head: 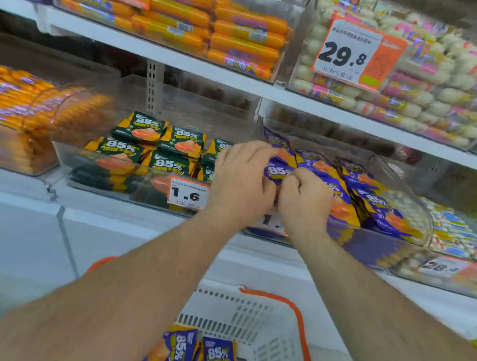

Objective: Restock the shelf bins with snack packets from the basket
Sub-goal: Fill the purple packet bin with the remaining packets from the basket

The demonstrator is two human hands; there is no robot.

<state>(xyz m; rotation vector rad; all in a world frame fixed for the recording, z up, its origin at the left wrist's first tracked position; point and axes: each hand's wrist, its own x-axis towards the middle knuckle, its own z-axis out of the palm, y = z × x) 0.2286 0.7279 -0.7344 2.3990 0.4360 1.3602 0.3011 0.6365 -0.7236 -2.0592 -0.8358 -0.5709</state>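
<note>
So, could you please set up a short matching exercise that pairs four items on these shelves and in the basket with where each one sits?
Things:
1. green packets
2. purple packets
3. orange sausages
4. basket

Places:
A. upper shelf, left of the 29.8 tag
B. below the arms, white with an orange handle
C. bin with the 1.6 tag
D. bin where the left hand and right hand work

Pairs: 1-C, 2-D, 3-A, 4-B
</note>
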